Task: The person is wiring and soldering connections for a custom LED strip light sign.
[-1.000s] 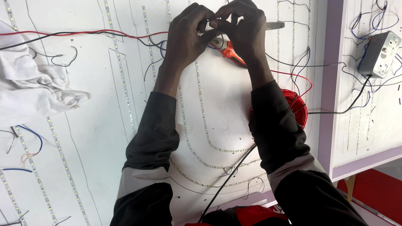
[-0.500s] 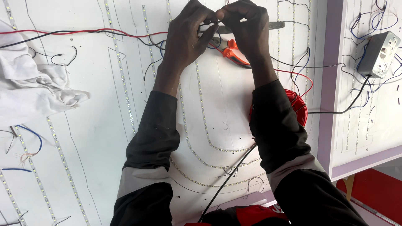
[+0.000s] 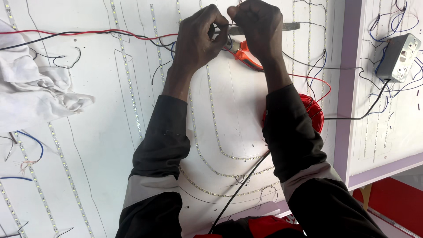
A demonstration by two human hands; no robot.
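Note:
My left hand (image 3: 199, 37) and my right hand (image 3: 257, 24) are close together near the top of the white board (image 3: 101, 145), fingers pinched on a thin dark wire (image 3: 222, 27) stretched between them. Right below my right hand lies an orange-handled cutter (image 3: 246, 57) with a grey blade. Thin strips of small lights (image 3: 211, 114) run across the board under my arms. A coil of red wire (image 3: 313, 112) sits beside my right forearm. A black cable (image 3: 240, 187) runs from the board toward my body.
A crumpled white cloth (image 3: 37, 90) lies at the left. Red and black wires (image 3: 88, 33) cross the upper left. A grey socket box (image 3: 398, 57) with blue and black wires sits on the right panel, past a pale purple edge (image 3: 346, 88).
Both hands have stayed at the same place on the wire, with only small finger movements; the cutter lies unmoved below them.

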